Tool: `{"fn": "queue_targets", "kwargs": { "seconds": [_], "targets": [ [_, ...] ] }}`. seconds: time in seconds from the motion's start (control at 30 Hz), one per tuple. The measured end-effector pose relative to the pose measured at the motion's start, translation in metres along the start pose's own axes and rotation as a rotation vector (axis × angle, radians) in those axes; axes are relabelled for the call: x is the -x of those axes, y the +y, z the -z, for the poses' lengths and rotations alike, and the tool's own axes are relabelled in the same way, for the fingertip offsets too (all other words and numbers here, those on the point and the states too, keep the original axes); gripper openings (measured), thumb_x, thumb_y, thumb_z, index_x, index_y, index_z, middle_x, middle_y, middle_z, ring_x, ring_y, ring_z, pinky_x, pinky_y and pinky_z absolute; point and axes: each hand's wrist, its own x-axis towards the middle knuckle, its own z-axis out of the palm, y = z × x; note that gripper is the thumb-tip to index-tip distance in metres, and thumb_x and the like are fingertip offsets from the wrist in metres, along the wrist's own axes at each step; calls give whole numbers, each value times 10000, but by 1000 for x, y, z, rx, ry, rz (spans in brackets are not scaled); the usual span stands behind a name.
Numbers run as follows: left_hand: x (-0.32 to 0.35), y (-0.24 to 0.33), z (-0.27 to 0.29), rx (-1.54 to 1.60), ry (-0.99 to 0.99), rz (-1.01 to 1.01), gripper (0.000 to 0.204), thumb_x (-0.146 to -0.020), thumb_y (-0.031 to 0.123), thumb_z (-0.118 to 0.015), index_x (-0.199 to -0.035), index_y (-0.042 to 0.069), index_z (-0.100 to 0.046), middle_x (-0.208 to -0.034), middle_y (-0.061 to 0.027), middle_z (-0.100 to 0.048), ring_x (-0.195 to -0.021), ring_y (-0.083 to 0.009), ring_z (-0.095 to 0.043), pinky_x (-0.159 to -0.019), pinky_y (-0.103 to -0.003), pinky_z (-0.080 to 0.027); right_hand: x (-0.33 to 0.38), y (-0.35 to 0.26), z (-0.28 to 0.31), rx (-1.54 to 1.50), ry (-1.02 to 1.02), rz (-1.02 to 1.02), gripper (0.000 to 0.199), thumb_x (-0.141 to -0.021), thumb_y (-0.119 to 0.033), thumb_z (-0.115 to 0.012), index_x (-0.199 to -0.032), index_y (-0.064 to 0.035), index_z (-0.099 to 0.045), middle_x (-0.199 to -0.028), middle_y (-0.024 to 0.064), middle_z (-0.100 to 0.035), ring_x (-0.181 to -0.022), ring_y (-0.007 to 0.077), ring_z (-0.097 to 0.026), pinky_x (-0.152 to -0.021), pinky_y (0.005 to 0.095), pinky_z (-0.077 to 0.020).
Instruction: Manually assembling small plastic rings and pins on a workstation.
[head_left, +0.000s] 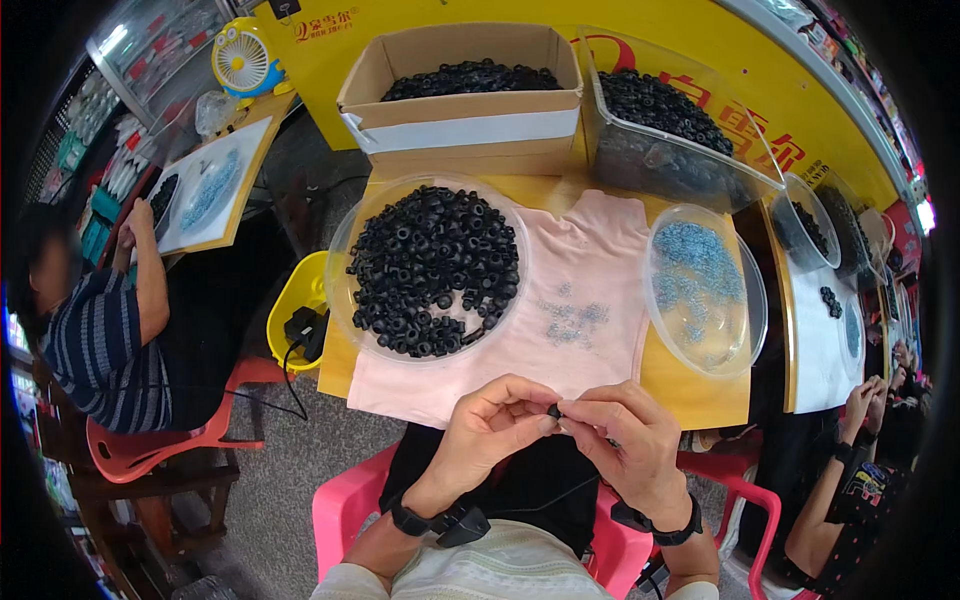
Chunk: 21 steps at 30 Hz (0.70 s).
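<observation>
My left hand point(490, 425) and my right hand point(630, 440) meet just below the table's near edge, fingertips pinched together on one small black ring point(553, 411). Ahead on the table, a round clear bowl point(340, 270) holds a heap of black rubber rings point(435, 270). A few tiny blue-grey pieces point(572, 320) lie scattered on a pink cloth point(590, 250). To the right, a second clear bowl point(745, 330) holds many more blue-grey pieces point(695, 265). Both wrists wear black bands.
A cardboard box point(465, 125) and a clear bin point(680, 150) at the back hold more black rings. A person in a striped shirt point(100, 340) sits left on a red chair; another person's hands point(865, 400) work at the right table. Yellow stool point(300, 300) stands left.
</observation>
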Motion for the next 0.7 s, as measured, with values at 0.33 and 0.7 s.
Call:
{"fn": "queue_targets", "kwargs": {
  "seconds": [0.33, 0.7],
  "targets": [
    [-1, -5, 26, 345, -30, 108, 230, -927, 8, -581, -1155, -25, -577, -1098, -101, -632, -1003, -166, -625, -896, -313, -525, -18, -4, -13, 329, -125, 256, 335, -719, -90, -768, -1036, -43, -674, -887, 32, -620, -689, 181, -591, -544, 280, -480],
    [11, -1, 48, 408, -199, 58, 178, -864, 65, -662, -1026, -3, -638, -973, -117, -623, -801, -156, -582, -730, -279, -496, -91, 25, -76, 246, -286, 36, 94, -799, -135, -683, -811, -52, -641, -785, 71, -578, -781, 261, -616, -630, 384, -488]
  ]
}}
